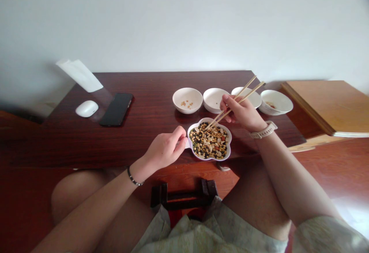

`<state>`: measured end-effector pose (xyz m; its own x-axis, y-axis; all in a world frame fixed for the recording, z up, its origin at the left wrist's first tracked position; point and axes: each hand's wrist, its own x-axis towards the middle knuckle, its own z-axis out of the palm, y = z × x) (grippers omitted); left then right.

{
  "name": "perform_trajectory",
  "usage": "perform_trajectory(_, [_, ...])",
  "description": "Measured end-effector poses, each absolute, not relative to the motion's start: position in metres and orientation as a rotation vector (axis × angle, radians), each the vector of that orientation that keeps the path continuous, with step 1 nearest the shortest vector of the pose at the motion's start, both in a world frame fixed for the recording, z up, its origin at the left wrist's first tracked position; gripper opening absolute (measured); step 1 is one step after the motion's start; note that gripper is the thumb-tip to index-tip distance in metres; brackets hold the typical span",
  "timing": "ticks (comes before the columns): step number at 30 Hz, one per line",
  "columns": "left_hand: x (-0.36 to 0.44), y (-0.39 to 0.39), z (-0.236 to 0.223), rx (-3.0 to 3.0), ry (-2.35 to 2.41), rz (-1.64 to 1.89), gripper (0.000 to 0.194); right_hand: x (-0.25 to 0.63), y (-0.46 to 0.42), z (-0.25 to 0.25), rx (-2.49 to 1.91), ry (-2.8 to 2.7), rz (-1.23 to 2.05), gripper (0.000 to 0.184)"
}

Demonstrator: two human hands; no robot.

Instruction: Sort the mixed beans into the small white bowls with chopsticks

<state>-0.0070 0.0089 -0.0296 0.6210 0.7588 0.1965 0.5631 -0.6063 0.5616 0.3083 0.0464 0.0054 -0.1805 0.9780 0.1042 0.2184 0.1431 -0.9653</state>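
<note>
My right hand (240, 111) is closed around a pair of wooden chopsticks (250, 88), their tips down among the mixed beans and nuts (210, 145). These fill a white flower-shaped dish (230, 151) with a short handle. My left hand (168, 147) pinches that handle at the dish's left side. Behind the dish stand white bowls in a row: the leftmost bowl (187, 109) holds several yellow pieces, the second bowl (211, 107) a tiny dark speck. A third bowl (253, 98) is partly hidden by my right hand. The rightmost bowl (278, 109) has some brownish pieces inside.
A black phone (117, 109) and a white rounded case (87, 108) lie on the left of the dark wooden table (150, 91). A white tissue pack (80, 75) is at the back left. A lighter wooden cabinet (331, 103) stands on the right, the wall behind.
</note>
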Motion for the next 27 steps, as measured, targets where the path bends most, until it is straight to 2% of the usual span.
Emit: perform_trajectory(27, [-0.007,0.009,-0.03,2.388,1.039,0.583,0.01,0.32,0.045,0.006,-1.11,-1.377,1.065,0.058])
